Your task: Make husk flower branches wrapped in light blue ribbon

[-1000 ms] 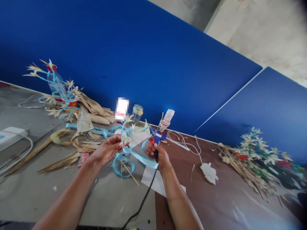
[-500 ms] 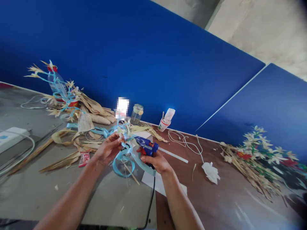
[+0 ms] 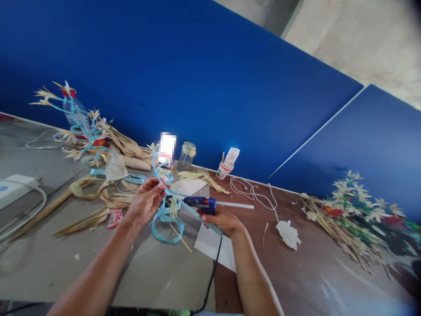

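Observation:
My left hand point(image 3: 150, 195) is closed, with thumb and fingertips pinching a stem wrapped in light blue ribbon that carries pale flowers at its top. Loops of the light blue ribbon point(image 3: 167, 239) hang below these fingers, and one length stretches across to my right hand point(image 3: 223, 223). That hand is closed around the handle of a blue glue gun point(image 3: 210, 206), whose nozzle points left towards the ribbon. A white glue stick point(image 3: 235, 205) sticks out from the gun's rear. The ribbon's end lies against my right fingers; whether they grip it too is hard to tell.
Dried husks point(image 3: 130, 147), a plastic bottle point(image 3: 75, 114) and a white power strip point(image 3: 18, 188) are at left. Behind my hands stand a clear jar point(image 3: 187, 156) and a paper cup point(image 3: 225, 170). White cables point(image 3: 251, 188) and artificial flowers point(image 3: 351, 193) lie to the right.
The glue gun has turned more level and my right hand has shifted slightly right, drawing the ribbon length straighter. My left hand still pinches the stem, a little further left.

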Motion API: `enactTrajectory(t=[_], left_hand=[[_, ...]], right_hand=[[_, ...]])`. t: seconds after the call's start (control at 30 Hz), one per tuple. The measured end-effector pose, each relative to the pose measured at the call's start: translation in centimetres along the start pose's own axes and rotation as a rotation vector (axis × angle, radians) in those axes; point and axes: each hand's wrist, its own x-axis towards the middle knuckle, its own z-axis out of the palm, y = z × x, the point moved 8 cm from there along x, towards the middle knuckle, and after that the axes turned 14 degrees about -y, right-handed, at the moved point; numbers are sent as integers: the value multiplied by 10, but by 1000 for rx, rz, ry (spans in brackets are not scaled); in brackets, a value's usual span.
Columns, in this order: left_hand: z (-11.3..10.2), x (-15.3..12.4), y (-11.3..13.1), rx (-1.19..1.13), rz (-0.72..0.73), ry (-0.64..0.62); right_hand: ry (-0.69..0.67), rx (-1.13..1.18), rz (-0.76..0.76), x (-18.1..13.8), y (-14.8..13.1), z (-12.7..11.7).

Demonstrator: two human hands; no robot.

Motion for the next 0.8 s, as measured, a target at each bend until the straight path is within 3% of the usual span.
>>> enactTrajectory(t=[0.17,0.3,0.4,0.5,0.57,0.7,0.8], left_hand=[[-13,4,10,1,49,20],[-18,6,6,53,-10,-10],[-7,0,-17,144,-258,-143],[7,-9,-34,128,-431,-295],[9,-10,-36,181,-448,-326],[1,-2,-32,384,-409,-270],[-1,1,-26,333,-337,-200]], right_hand=[[2,285,-326,-11,-18,-18],[278,382,-465,-17,-30,-43],[400,454,-400,-10,-26,-42],[366,454,-340,4,-20,-27],[338,404,-346,10,-18,-17],[342,291,-317,19,-9,-7],[363,230,-252,23,-4,-1]])
